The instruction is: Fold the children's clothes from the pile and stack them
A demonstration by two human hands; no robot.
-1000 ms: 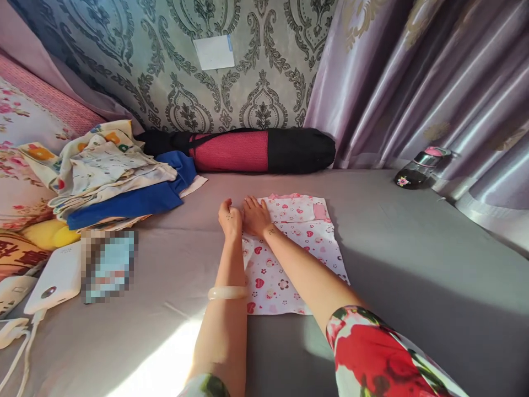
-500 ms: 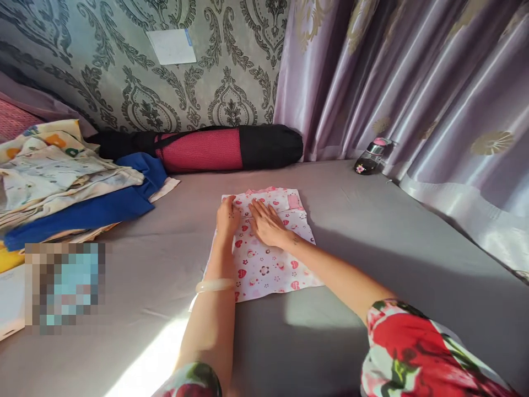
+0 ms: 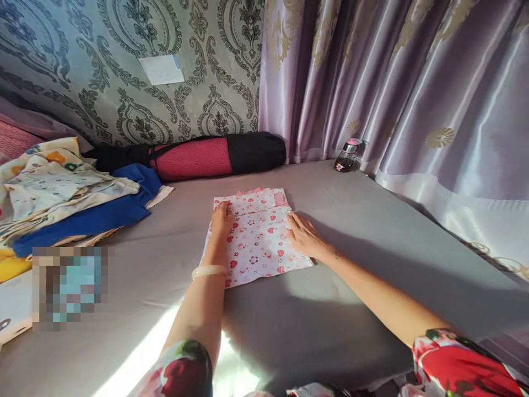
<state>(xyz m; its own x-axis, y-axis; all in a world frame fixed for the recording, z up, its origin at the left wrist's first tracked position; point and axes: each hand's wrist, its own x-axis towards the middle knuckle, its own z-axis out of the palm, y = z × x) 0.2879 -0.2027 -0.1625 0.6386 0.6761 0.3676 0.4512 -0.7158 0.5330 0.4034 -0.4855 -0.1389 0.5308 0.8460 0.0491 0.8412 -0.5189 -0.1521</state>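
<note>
A small white garment with pink and red heart prints point(image 3: 258, 237) lies folded flat on the grey bed sheet point(image 3: 363, 231). My left hand point(image 3: 221, 219) rests on its left edge near the top, fingers curled down onto the cloth. On the garment's right edge lies my right hand point(image 3: 303, 236), flat with the fingers stretched out. A pale bangle point(image 3: 209, 271) circles my left wrist. Both sleeves are red floral.
A heap of folded clothes point(image 3: 61, 193) with a blue piece point(image 3: 99, 215) sits at the left. A black and pink rolled bag point(image 3: 198, 155) lies along the patterned wall. A small bottle point(image 3: 346, 156) stands by the purple curtain point(image 3: 392, 94).
My right hand has slid from the garment's left-middle across to its right edge. The left hand stays on the left edge. The view has swung to the right.
</note>
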